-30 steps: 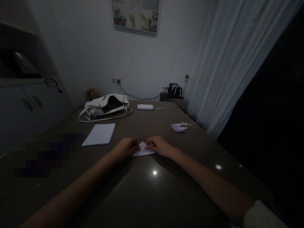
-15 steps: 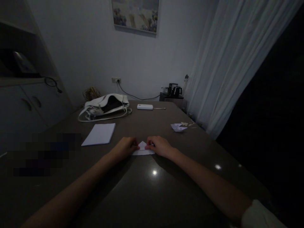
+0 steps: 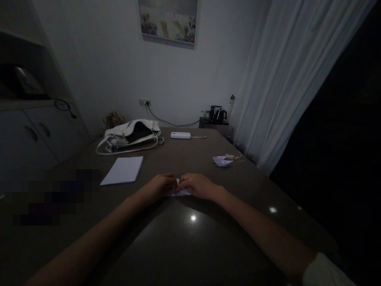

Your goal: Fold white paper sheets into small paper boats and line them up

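Observation:
A small folded sheet of white paper [image 3: 183, 192] lies on the table between my hands, its pointed top just showing behind my fingers. My left hand [image 3: 162, 184] grips the paper's left part, fingers curled and pressed together. From the other side my right hand [image 3: 198, 185] holds it too, with its fingertips at the middle, close to the left fingertips. Both hands cover most of the paper. Beyond my right hand sits a folded paper boat [image 3: 222, 161].
On the brown table [image 3: 190, 246], a stack of white paper [image 3: 122, 171] lies to the left. Behind it rests a white handbag [image 3: 131, 135]. A white power bank [image 3: 181, 135] with a short cable lies at the back. Small pale scraps [image 3: 233, 156] are scattered near the right edge.
My right fingertips have moved left along the paper to its middle, near my left fingertips. More of the paper is now covered. The view has shifted slightly.

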Demonstrator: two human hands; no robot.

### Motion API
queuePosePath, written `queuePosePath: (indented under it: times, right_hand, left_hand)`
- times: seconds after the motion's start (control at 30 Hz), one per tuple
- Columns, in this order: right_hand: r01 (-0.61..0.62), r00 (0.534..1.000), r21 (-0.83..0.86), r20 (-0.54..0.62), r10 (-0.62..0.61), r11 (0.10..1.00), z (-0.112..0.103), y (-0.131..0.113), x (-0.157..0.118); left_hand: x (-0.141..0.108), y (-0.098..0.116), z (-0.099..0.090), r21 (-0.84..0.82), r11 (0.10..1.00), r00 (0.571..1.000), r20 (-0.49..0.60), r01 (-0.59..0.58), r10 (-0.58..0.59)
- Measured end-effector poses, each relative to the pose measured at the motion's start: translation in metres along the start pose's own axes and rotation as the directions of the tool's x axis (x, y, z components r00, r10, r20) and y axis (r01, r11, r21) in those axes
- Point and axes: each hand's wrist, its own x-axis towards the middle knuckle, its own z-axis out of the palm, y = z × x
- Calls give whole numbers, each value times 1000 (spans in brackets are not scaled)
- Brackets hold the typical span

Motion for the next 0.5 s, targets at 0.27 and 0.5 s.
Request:
queuePosePath:
  times: [0.27,0.5]
  right_hand:
    - [-27,1000,64,-6,27,998,3,7,1]
    - [-29,999,105,-13,31,994,2,6,0]
  left_hand:
    - [-5,3,-9,48,999,998,65,21,-24]
    - [-5,7,-11,78,997,997,82,8,-15]
